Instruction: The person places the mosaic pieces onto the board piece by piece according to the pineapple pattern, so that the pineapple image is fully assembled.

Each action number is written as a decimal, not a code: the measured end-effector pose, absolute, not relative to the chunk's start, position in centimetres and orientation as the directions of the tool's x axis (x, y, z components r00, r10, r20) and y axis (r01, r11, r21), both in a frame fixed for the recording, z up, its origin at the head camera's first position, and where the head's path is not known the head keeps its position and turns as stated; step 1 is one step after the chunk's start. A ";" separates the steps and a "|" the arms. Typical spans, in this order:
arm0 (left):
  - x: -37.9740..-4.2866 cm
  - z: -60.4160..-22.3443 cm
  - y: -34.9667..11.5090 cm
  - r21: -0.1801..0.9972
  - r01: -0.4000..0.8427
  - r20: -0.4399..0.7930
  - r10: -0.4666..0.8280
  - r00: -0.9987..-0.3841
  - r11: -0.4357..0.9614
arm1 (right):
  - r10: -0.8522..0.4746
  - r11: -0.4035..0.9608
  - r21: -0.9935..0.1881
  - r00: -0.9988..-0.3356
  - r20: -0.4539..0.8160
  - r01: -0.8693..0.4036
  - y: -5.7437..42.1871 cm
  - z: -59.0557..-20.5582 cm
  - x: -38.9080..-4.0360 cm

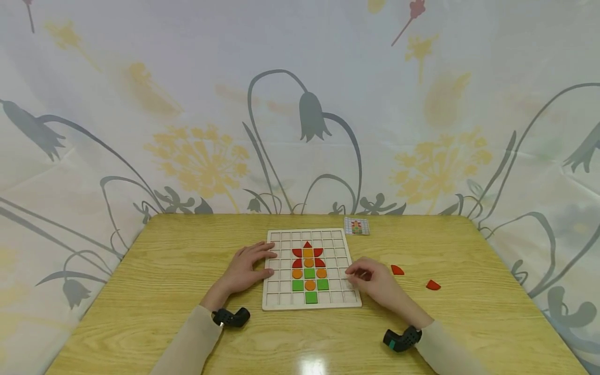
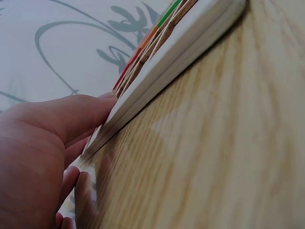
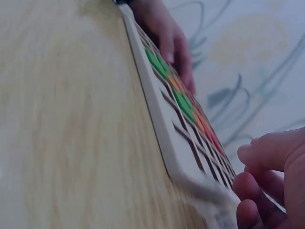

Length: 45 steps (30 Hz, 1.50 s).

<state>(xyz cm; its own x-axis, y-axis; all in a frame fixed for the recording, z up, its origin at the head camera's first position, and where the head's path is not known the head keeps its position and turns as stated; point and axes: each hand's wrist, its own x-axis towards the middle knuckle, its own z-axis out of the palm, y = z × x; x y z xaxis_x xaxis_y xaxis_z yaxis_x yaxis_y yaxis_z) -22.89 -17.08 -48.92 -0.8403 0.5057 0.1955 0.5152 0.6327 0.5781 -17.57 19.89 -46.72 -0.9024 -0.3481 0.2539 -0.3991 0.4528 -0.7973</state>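
A pale square grid board [image 1: 334, 302] lies on the table with thin walls between its cells. A flower pattern of coloured pieces fills its middle: a red triangle [image 1: 307, 244], red quarter-circles [image 1: 297, 252], orange circles [image 1: 310, 285], an orange square [image 1: 308, 252] and green squares [image 1: 311, 297]. My left hand [image 1: 245, 269] rests at the board's left edge, fingers spread, thumb [image 2: 90, 112] on the rim in the left wrist view. By the right edge hovers my right hand [image 1: 375, 281], its fingers loosely bent, thumb [image 3: 267, 150] close to the fingertips. Nothing shows between them.
Two loose red quarter-circle pieces [image 1: 397, 270] lie on the wooden table [image 1: 187, 245] right of the board. Behind its top right corner sits a small pattern card [image 1: 357, 226]. A flower-printed curtain [image 1: 211, 104] hangs behind the table. Each wrist wears a black camera band [image 1: 230, 317].
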 end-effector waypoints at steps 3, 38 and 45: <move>-22.8 -49.1 -17.1 0.580 0.514 0.195 0.505 -0.841 0.632 | -0.293 0.473 -0.776 -0.906 0.306 -0.416 22.3 -47.1 -18.0; -22.7 -48.7 -17.0 0.575 0.510 0.190 0.502 -0.843 0.639 | -0.188 0.751 -0.589 -0.952 0.241 -0.298 29.7 -47.1 -17.9; -22.8 -48.6 -17.0 0.578 0.508 0.191 0.500 -0.845 0.638 | -0.161 0.744 -0.614 -0.962 0.218 -0.264 29.6 -47.3 -18.0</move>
